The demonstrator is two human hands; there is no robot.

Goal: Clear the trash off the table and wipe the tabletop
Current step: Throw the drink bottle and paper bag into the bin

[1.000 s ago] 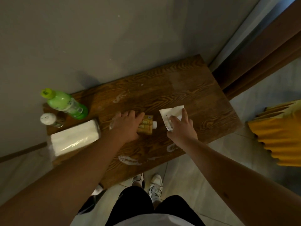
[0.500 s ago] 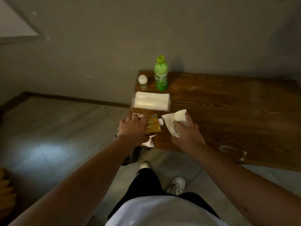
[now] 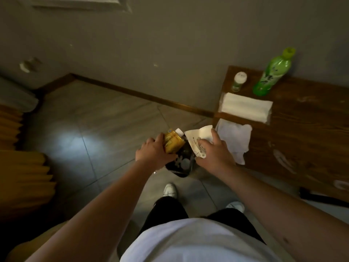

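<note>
My left hand (image 3: 154,153) grips a yellow drink carton (image 3: 172,142) with a white cap, off the table's left end. My right hand (image 3: 215,155) holds a crumpled white paper wrapper (image 3: 198,138) beside it. Both are above a dark trash bin (image 3: 182,164) that stands on the floor, partly hidden by my hands. The wooden table (image 3: 306,133) is at the right. A white cloth (image 3: 235,138) hangs over its near left corner. White smears (image 3: 284,162) mark the tabletop.
A green bottle (image 3: 272,73), a small white-capped bottle (image 3: 238,81) and a pack of white tissues (image 3: 245,106) stand at the table's far left end. Yellow fabric (image 3: 22,161) lies at the left. My shoes (image 3: 170,190) are on the tiled floor.
Both hands lifted the carton and the wrapper from the tabletop and carried them left, off the table's end, over the bin. My view swung left toward the floor.
</note>
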